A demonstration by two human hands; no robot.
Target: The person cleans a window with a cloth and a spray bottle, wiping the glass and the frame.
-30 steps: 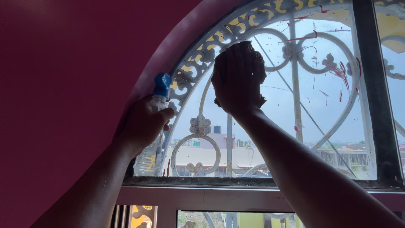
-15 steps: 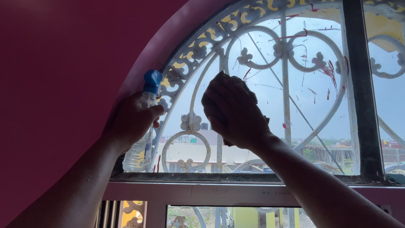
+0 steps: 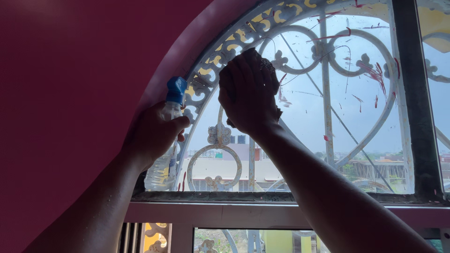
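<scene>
1. Right hand (image 3: 247,96) presses a cloth (image 3: 268,65) flat against the arched pane (image 3: 304,107).
2. Left hand (image 3: 154,133) grips a clear bottle (image 3: 161,171), blue cap (image 3: 176,90).
3. White grille (image 3: 326,93) stands behind red-smeared glass.

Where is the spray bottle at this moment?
In the head view, the spray bottle is left of centre, gripped by the left hand against the arched window frame, its base just above the sill.

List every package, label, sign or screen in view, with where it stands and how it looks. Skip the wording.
Spray bottle: the one package, gripped in the left hand at the arched window's left edge; clear plastic, blue nozzle on top.
Label on the bottle: none that I can make out.
Signs or screens: none in view.
Right hand: presses a dark cloth on the glass; no packaging.
</scene>
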